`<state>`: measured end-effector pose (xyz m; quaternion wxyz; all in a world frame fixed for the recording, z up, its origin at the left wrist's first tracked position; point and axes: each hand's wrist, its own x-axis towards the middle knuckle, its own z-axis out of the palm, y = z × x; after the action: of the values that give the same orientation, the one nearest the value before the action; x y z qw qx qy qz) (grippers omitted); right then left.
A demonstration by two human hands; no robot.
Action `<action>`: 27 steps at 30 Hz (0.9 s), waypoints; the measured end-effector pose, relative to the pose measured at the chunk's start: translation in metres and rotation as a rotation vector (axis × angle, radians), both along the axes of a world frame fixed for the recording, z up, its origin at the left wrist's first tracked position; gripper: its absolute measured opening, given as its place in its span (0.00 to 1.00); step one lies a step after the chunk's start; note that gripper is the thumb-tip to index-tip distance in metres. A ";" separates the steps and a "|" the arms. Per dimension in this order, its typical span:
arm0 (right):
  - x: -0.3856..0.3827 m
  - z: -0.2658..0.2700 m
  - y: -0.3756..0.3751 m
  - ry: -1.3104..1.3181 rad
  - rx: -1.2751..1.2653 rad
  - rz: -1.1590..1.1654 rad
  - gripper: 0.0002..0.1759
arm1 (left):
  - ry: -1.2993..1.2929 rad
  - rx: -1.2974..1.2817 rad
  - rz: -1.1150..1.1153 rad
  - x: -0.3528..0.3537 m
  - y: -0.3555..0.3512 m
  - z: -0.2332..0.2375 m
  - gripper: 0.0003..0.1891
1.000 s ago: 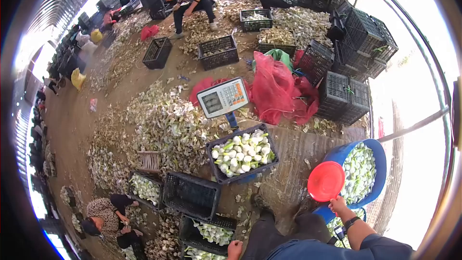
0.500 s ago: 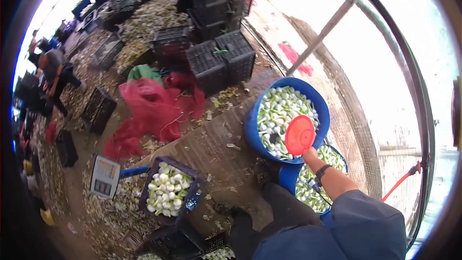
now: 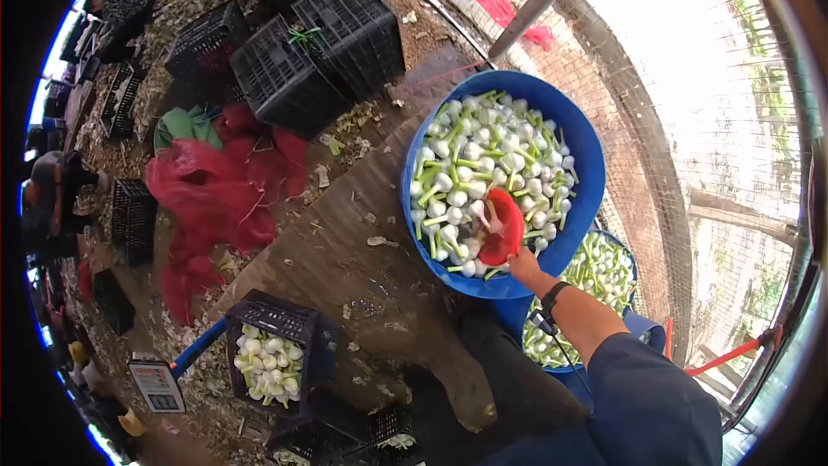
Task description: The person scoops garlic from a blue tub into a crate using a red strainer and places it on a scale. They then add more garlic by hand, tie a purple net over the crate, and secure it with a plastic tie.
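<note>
The right hand reaches out over the near rim of the big round blue plastic tub. Its fingers are clenched on the edge of a red round plastic scoop. The scoop is tipped steeply, its far edge sunk among the white bulbs with green stalks that fill the tub. That tilt seems meant to get its lip in under the bulbs rather than lie flat on top of them. A black wrist strap and a dark blue sleeve follow the arm back toward the camera. The left hand is out of view, so its fingers cannot be told.

A second blue plastic tub of the same bulbs sits just below the big tub and partly under it, close to the person's legs, so both are within one arm's reach. To the lower left of the big tub, well apart, a black slatted plastic crate holds more bulbs. It appears to stand on a platform scale, whose grey display head is beside it. The display's panel carries markings, but they are too small to read. Red mesh sacks lie to the left of the big tub, and stacked black crates to its upper left. No brand or label is legible anywhere.
</note>
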<state>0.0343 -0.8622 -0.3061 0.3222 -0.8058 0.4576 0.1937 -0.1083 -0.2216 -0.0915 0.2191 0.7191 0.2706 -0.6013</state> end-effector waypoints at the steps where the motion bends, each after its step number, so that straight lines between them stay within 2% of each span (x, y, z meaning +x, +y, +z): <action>1: 0.010 0.005 0.000 0.006 0.015 -0.004 0.13 | 0.011 0.014 -0.008 -0.003 0.002 -0.001 0.26; 3: 0.032 0.021 -0.005 -0.078 0.512 -0.466 0.12 | 0.037 0.041 -0.026 -0.007 0.004 0.003 0.26; 4: 0.034 0.022 -0.006 -0.126 0.587 -0.549 0.13 | 0.049 0.049 -0.035 -0.009 0.006 0.005 0.26; 8: 0.031 0.038 -0.032 -0.186 0.784 -0.559 0.13 | 0.065 0.061 -0.057 -0.015 0.004 0.007 0.26; 11: 0.034 0.058 -0.044 -0.132 0.831 -0.552 0.15 | 0.058 0.057 -0.068 -0.012 -0.003 0.007 0.27; 17: 0.039 0.060 -0.047 -0.171 0.897 -0.530 0.17 | 0.054 0.060 -0.090 -0.012 0.000 0.015 0.28; 23: 0.025 0.129 -0.046 -0.260 0.841 -0.535 0.15 | 0.051 0.005 -0.093 -0.020 -0.004 0.016 0.28; 25: 0.022 0.145 -0.047 -0.290 0.756 -0.468 0.14 | 0.040 0.001 -0.068 -0.030 -0.004 0.025 0.29; 27: 0.018 0.146 -0.046 -0.354 0.745 -0.428 0.14 | 0.012 0.059 0.009 -0.055 0.008 0.056 0.29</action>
<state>0.0527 -0.9081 -0.1605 0.6956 -0.5432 0.4508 0.1337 -0.1636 -0.2138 -0.0352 0.1990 0.7205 0.2927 -0.5963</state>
